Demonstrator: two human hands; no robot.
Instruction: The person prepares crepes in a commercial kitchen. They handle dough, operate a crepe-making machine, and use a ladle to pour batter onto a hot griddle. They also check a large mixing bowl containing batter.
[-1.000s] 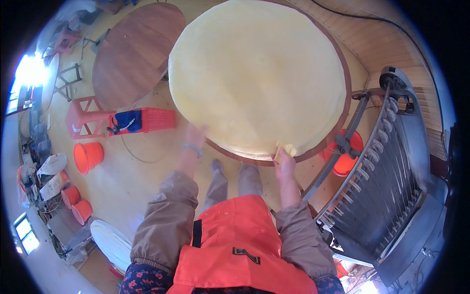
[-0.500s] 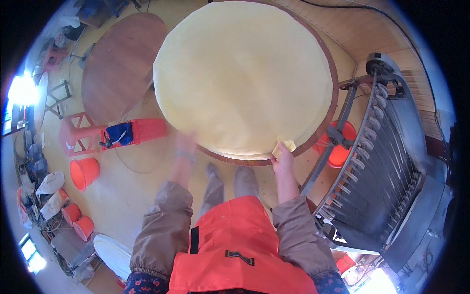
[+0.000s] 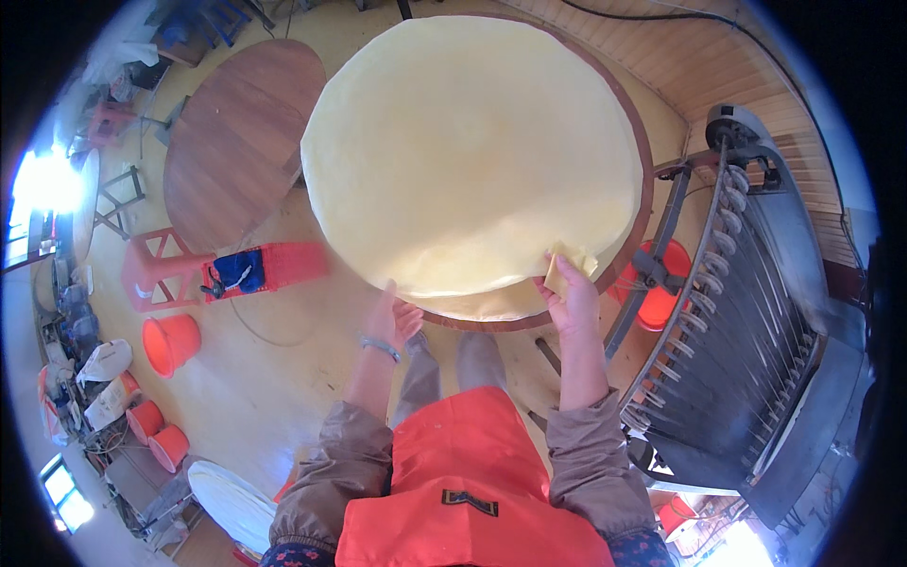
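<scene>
A large round stack of thin, pale yellow sheets lies on a round brown tabletop. Along its near side the top layer sits back a little, and the layer beneath shows. My left hand, with a band at its wrist, is at the near-left rim; its thumb tip is by the sheet edge and its fingers are apart. At the near-right edge my right hand grips a small folded yellow piece between thumb and fingers. I cannot tell whether it also touches the top sheet.
To the right stands a dark metal machine with a row of pale discs, and an orange bucket sits beside it. Red stools with a blue cloth, another bucket and a second round brown tabletop are at the left.
My left hand has come slightly down and right along the rim. My right hand has moved up and right with the folded piece. More of the lower layer shows along the near edge.
</scene>
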